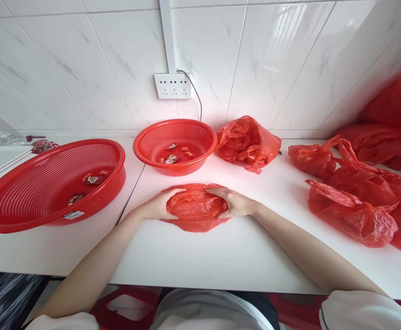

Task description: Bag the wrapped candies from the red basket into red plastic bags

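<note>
A thin red plastic bag (pixel 196 224) sits on the white table in front of me with its mouth spread wide. My left hand (pixel 159 205) holds the left side of its rim, and my right hand (pixel 236 203) holds the right side. Fingers and thumbs curve around the opening, partly covered by the film. Crumpled red film shows inside; I cannot make out any contents. Just behind the bag is a round red plastic colander (pixel 176 169) with several small wrapped packets (pixel 172 159) at its bottom.
A larger red colander (pixel 114 195) with a few packets stands at the left. Right of the small colander lies a bundle of red bags (pixel 248 144). Several knotted, filled red bags (pixel 353 213) crowd the right side. A socket panel (pixel 173 86) is on the tiled wall.
</note>
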`<state>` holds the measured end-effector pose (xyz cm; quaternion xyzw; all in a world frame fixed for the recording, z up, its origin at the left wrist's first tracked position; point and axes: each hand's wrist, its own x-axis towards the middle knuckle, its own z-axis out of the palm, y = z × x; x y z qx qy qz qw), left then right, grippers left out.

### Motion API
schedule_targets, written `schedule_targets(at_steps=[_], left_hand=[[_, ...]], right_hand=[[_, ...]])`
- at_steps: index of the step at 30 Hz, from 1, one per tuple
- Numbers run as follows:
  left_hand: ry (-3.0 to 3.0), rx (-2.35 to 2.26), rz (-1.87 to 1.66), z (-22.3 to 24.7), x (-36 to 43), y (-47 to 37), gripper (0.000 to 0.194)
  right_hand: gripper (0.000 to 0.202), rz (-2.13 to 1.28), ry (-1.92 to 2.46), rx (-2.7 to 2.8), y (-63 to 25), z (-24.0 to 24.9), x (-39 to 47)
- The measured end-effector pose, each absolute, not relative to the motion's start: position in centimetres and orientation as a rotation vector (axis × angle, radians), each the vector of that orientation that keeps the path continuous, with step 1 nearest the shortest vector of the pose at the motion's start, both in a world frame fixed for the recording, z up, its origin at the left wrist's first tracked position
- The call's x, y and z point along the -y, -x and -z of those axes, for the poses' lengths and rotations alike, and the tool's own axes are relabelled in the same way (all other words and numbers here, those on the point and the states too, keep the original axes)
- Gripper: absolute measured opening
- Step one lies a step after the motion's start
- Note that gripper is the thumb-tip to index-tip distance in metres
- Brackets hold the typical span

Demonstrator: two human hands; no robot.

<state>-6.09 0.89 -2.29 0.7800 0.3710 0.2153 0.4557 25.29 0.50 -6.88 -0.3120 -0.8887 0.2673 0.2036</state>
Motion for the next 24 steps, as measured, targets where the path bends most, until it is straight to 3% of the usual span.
schedule_targets(at_steps=[4,6,10,15,20,24], left_hand=[[-1.457,-1.045,-0.733,1.6,-2.1,6.4,0.061],[-1.091,-1.1,-0.87,0.5,-2.8,6.4,0.066],[-0.719,-1.126,-0.942,-1.0,-4.6,5.9,0.076],[-0.65,-1.06,-1.031,-0.9,-6.1,4.9,0.048],[-0.607,-1.007,-1.056,0.0,-6.0,4.3,0.021],[-0.628,-0.98,-1.133,1.0,-5.3,4.2,0.007]], right_hand=[[0.038,-0.558,0.832,2.303,-25.3,6.3,0.0],[0.03,-0.384,0.866,2.285,-24.5,5.1,0.4],[0.043,-0.279,0.726,2.554,-21.2,2.8,1.0],[0.077,-0.452,0.624,2.854,-17.8,4.4,0.5],[0.078,-0.514,0.685,2.863,-17.5,6.2,0.2],[0.063,-0.325,0.583,2.758,-17.5,3.4,0.5]])
